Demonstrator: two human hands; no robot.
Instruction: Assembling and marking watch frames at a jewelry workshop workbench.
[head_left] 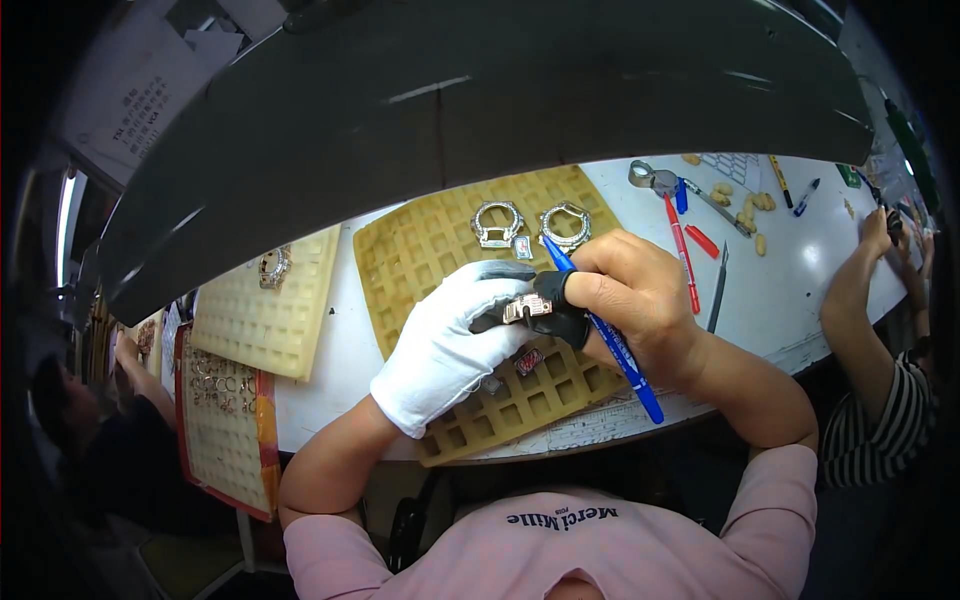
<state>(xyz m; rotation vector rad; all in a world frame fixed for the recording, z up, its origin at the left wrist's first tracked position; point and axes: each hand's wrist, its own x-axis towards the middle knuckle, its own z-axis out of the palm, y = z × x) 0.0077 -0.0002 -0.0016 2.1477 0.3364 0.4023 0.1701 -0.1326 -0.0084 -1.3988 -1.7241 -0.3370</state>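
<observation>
A small metal watch part (pixel 527 308) sits pinched between both hands above the tan grid tray (pixel 420 250) on the bench (pixel 790 280). The white-gloved left hand (pixel 450 345) grips it; the right hand (pixel 630 290), black cots on its fingertips, holds it and a blue pen (pixel 610 340).

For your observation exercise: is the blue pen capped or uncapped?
Cannot tell: the right hand covers the blue pen's middle, and its ends are too small.

Small silver metal part (pixel 527 308), pinched between fingertips, blue pen (pixel 605 338) slanted
</observation>
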